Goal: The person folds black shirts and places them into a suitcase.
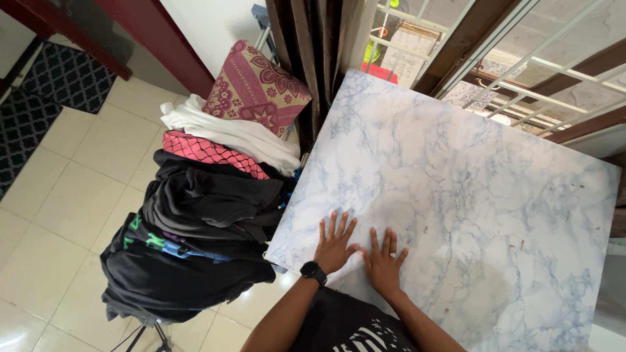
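My left hand (334, 245) lies flat with spread fingers on the near edge of a white marble-patterned table (456, 176). A black watch sits on its wrist. Right beside it my right hand (383, 258) also rests palm down on the tabletop, a ring on one finger. Both hands hold nothing. To the left of the table stands a pile of clothes (195, 221), mostly black garments with a pink patterned piece and a white one on top.
A maroon patterned cushion (255, 86) leans at the back of the clothes pile. Brown curtains (316, 45) hang behind the table, next to a barred window (521, 58). Pale floor tiles (72, 195) and a dark patterned mat (59, 78) lie left.
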